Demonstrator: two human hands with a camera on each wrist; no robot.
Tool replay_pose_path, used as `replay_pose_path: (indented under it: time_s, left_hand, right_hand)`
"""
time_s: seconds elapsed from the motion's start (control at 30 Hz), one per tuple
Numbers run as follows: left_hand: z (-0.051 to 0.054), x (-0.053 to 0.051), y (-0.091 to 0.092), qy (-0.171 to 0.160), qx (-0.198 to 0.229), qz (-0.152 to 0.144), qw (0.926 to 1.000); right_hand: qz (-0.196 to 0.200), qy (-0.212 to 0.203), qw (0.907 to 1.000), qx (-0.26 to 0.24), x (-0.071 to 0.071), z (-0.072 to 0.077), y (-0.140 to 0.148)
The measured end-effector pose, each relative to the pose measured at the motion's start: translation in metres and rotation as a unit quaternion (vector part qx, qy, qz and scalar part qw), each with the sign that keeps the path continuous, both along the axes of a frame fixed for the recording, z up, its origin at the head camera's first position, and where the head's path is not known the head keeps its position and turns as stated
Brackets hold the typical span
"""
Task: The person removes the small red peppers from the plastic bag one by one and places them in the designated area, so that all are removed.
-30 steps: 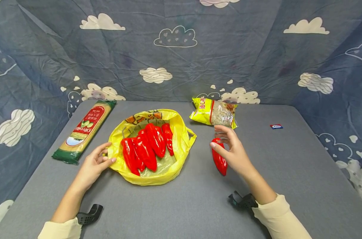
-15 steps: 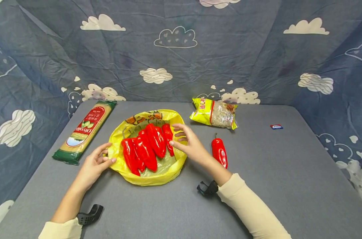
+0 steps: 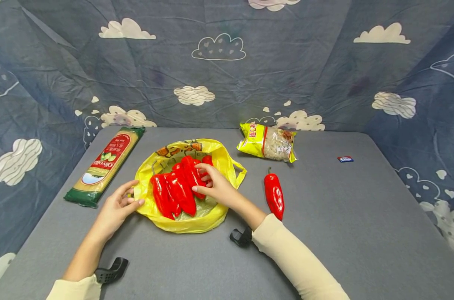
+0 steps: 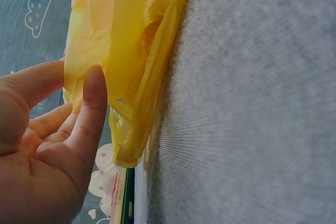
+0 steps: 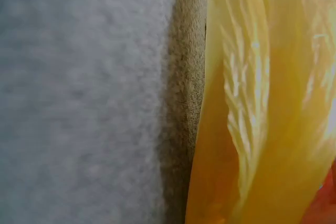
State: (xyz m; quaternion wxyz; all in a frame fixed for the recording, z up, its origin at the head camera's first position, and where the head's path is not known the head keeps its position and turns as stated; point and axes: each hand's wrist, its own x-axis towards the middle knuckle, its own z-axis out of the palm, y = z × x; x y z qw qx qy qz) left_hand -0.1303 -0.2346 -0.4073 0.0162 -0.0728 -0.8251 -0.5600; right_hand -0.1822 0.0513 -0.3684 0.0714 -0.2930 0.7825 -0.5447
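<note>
Several glossy red peppers lie in the open yellow bag, in the head view. At its left rim my left hand holds the edge; in the left wrist view the hand pinches the bag wall between thumb and finger. My right hand hangs over the right part of the bag, fingers bent loosely and thumb apart, above a pepper; whether it touches that pepper is unclear. The right wrist view shows the bag's outside but no hand.
One red pepper lies on the grey table right of the bag. A pasta pack is at the left, a yellow and clear packet behind, and a small red and blue wrapper far right.
My right hand has moved left from the lone pepper, across the bag's right rim, to over the peppers inside. The left hand stays at the left rim.
</note>
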Motion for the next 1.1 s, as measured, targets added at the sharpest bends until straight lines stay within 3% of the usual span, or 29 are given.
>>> replay_pose_path:
  time_s: [0.03, 0.27, 0.37, 0.67, 0.87, 0.97, 1.1]
  left_hand:
    - [0.000, 0.000, 0.000, -0.001, -0.002, 0.001, 1.0000]
    - [0.000, 0.000, 0.000, 0.003, 0.001, 0.000, 1.0000]
    - [-0.001, -0.001, 0.000, 0.008, 0.007, -0.002, 0.9999]
    - [0.000, 0.000, 0.000, 0.006, 0.011, -0.003, 0.9999]
    - [0.000, 0.000, -0.001, 0.006, 0.010, -0.002, 0.9999]
    - [-0.001, -0.001, -0.001, 0.009, 0.014, -0.004, 0.9998]
    - [-0.002, -0.001, -0.001, 0.011, 0.014, -0.006, 0.9998]
  right_hand:
    - [-0.002, 0.000, 1.0000, 0.006, -0.001, 0.000, -0.002]
    - [-0.038, 0.029, 0.9965, 0.069, -0.028, -0.036, -0.011]
    - [-0.040, 0.030, 0.9948, 0.089, -0.030, -0.034, -0.013]
    - [0.009, -0.038, 0.9927, 0.114, -0.031, -0.018, -0.014]
    - [0.020, -0.062, 0.9908, 0.118, -0.030, -0.016, -0.012]
    - [0.023, -0.081, 0.9927, 0.087, -0.027, -0.016, -0.009]
    - [0.038, -0.095, 0.9946, 0.016, -0.016, -0.002, 0.000]
